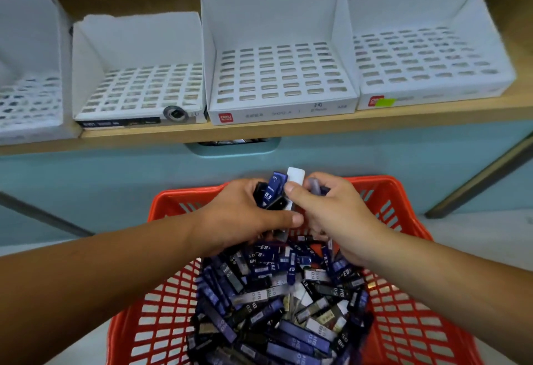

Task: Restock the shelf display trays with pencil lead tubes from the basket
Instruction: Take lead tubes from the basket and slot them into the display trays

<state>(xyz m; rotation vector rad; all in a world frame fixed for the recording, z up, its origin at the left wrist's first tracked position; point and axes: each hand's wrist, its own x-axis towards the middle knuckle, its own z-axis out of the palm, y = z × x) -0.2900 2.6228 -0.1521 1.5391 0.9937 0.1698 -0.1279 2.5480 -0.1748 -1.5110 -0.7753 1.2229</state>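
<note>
The left grip is clasping a small bundle of dark blue plastic pencil lead tubes, their ends pointing up. The right grip is pinching a flat white tube just beside that bundle. Both are hovering over the far half of the red plastic mesh basket, where the loose heap of tubes is lying. The person is probably sorting and squaring a handful. Doing this well is likely meaning keeping like tubes together, ends level, and the bundle small enough to feed singly. Farther off, the white slotted cardboard tray is sitting on the wooden shelf, its slots looking unfilled.
</note>
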